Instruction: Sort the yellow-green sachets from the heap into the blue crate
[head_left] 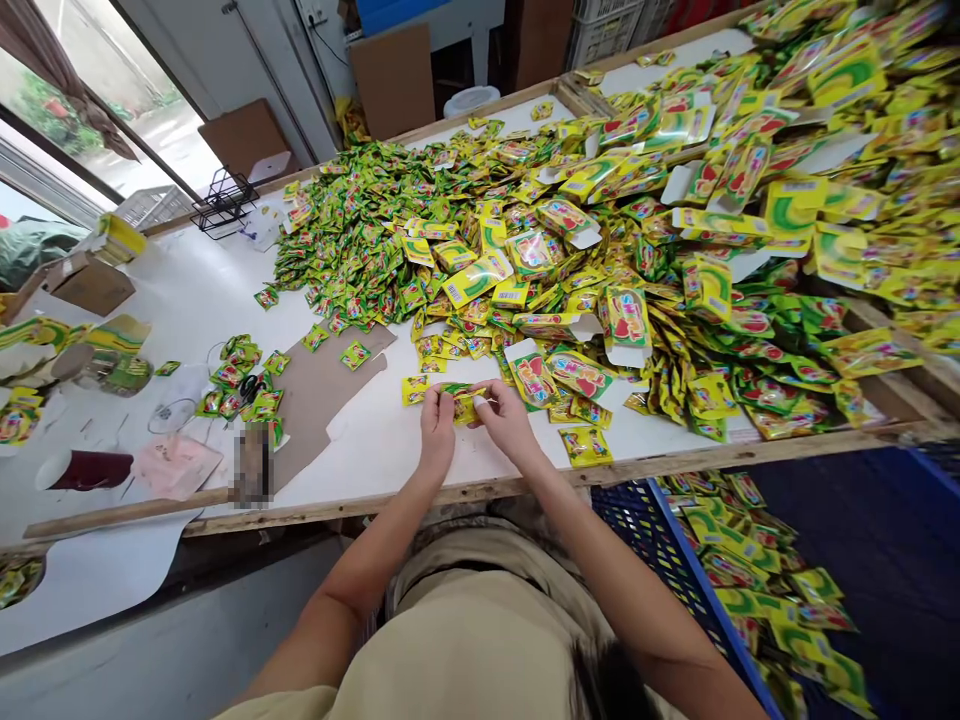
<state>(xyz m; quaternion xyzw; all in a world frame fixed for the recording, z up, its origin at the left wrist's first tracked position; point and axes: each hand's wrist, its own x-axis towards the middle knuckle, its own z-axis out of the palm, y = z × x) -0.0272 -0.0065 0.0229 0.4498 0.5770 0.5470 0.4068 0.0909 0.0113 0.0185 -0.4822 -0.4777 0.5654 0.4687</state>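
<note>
Near the front edge of the table, my left hand (438,428) pinches one end of a small yellow packet (463,405). My right hand (508,422) has its fingers closed on the other end, thumb on top. Whether more than one packet is between my fingers I cannot tell. Another yellow packet (414,390) lies just left of my fingertips. To the right of my right hand lie flat printed boxes (532,375) with open white flaps, and a yellow packet (586,446) rests near the table edge.
A heap of small green packets (352,220) spreads behind my hands, with yellow packets and boxes (630,320) piled to the right. A blue crate (697,590) holding packets stands below the table. Leftward are brown cardboard (330,385), a dark red cup (94,470) and a wire rack (225,205).
</note>
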